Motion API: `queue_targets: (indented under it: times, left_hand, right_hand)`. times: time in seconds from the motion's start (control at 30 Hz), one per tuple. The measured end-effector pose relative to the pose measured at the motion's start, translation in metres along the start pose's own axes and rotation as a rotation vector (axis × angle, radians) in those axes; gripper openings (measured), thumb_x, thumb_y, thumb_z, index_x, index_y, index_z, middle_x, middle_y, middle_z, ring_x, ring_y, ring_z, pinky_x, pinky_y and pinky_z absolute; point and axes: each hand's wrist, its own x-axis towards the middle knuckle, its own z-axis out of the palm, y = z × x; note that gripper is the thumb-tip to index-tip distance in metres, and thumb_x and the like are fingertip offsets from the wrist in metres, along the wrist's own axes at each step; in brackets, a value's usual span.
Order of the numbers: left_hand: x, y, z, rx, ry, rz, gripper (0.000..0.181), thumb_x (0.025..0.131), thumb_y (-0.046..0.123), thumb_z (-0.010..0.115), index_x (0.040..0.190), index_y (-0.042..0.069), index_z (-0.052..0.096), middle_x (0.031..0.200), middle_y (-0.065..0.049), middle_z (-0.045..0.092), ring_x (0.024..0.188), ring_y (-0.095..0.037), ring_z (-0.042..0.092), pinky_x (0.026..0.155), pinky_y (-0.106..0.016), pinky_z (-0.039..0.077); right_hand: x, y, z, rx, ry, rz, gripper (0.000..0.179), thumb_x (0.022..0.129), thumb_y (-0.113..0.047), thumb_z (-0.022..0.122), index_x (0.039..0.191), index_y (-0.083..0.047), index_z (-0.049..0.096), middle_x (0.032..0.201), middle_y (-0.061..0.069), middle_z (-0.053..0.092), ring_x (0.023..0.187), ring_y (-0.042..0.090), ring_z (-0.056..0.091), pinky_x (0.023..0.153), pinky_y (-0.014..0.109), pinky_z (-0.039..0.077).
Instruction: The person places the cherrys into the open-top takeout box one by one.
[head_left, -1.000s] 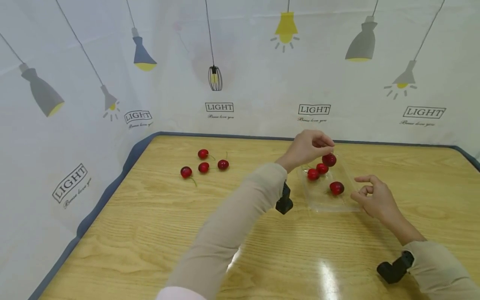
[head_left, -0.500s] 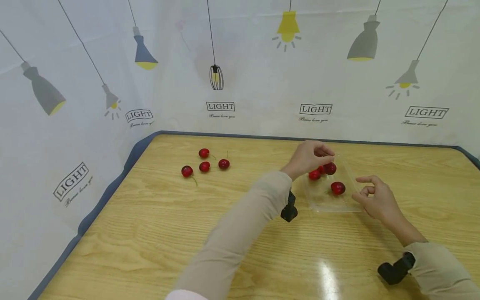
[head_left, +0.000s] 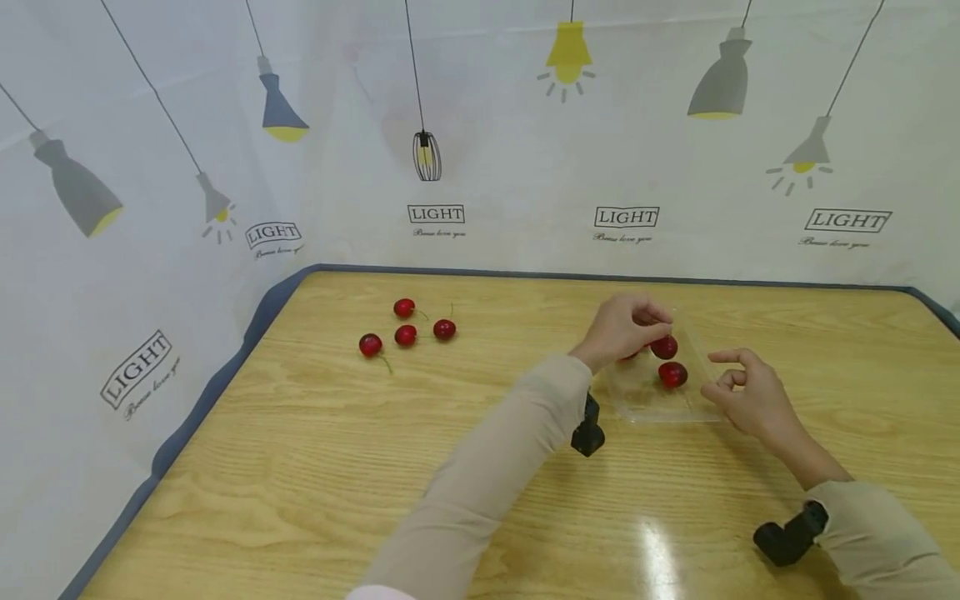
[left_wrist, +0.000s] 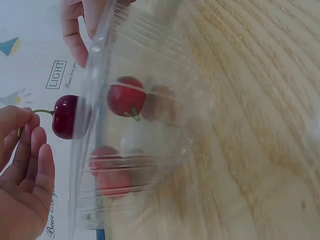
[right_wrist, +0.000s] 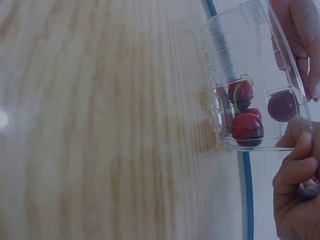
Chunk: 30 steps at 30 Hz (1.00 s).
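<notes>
Thumb and fingertips of my left hand point(head_left: 621, 332) pinch the thin green stem of a dark red cherry point(left_wrist: 65, 118). This cherry hangs at the rim of a clear plastic container point(head_left: 637, 412), partly seen through its wall in the left wrist view. Several other cherries are inside: one point(head_left: 672, 375) lies toward the near side, while those farther left point(left_wrist: 112, 172) are mostly behind the left hand in the head view. At the container's right edge, my right hand point(head_left: 753, 398) pinches the rim between thumb and fingers.
Several cherries with stems point(head_left: 406, 336) lie in a loose group on the left of the wooden table point(head_left: 337, 467). A white backdrop point(head_left: 510, 167) printed with lamps stands behind and to the left. Each wrist wears a black camera mount point(head_left: 787, 537).
The left hand has come down and slightly to the right, lowering the pinched cherry toward the container. My right hand stays at the container's edge.
</notes>
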Motion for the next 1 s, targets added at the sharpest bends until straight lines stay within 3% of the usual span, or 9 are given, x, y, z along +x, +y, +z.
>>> queue_targets:
  times: [0.13,0.43,1.0]
  left_hand:
    - [-0.001,-0.001,0.003,-0.009,0.002,0.006,0.008,0.082,0.014,0.064,0.088,0.009,0.067,0.079,0.004,0.064,0.067,0.000,0.053,0.058,-0.012,0.042]
    - [-0.002,-0.006,0.005,-0.006,0.006,-0.051,0.006,0.082,0.017,0.064,0.086,0.013,0.067,0.080,0.009,0.063,0.072,0.002,0.054,0.063,-0.011,0.041]
    - [-0.002,-0.012,0.008,-0.001,0.014,-0.065,0.006,0.082,0.018,0.064,0.085,0.013,0.067,0.075,0.009,0.061,0.068,0.000,0.053,0.061,-0.013,0.042]
  right_hand:
    - [-0.001,0.000,-0.001,0.005,0.000,0.006,0.044,0.085,-0.006,0.053,0.122,0.008,0.034,0.060,0.001,0.047,0.037,0.008,0.034,0.033,0.025,0.031]
    - [0.000,-0.001,0.000,-0.006,0.001,-0.008,0.042,0.084,-0.005,0.053,0.120,0.008,0.036,0.060,0.000,0.047,0.036,0.007,0.033,0.032,0.025,0.030]
    - [-0.002,-0.001,-0.001,0.051,-0.026,0.002,0.043,0.086,-0.006,0.052,0.122,0.007,0.033,0.061,0.000,0.047,0.035,0.007,0.031,0.033,0.025,0.031]
